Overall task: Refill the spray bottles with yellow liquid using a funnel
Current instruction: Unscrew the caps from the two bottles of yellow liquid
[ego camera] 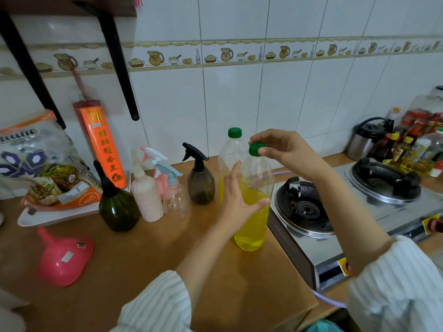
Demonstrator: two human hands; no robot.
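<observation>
Bottle (254,212) of yellow liquid | left grip (236,200) wide, steadying it | right grip (280,149) pinching green cap (256,149)

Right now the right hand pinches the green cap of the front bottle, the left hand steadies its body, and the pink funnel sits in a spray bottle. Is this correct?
Not quite. In the head view the pink funnel lies on the counter, in no bottle. The right hand does pinch the green cap of the front bottle, and the left hand steadies it.

Count: 4 spray bottles – dark green (119,207), white-pink (146,195), clear with blue trigger (175,200), smoky grey (201,183). 2 green-capped bottles of yellow liquid: near (254,226), far (227,159). 1 pink funnel (62,258), 2 stove burners: near (303,209), far (386,178).
</observation>
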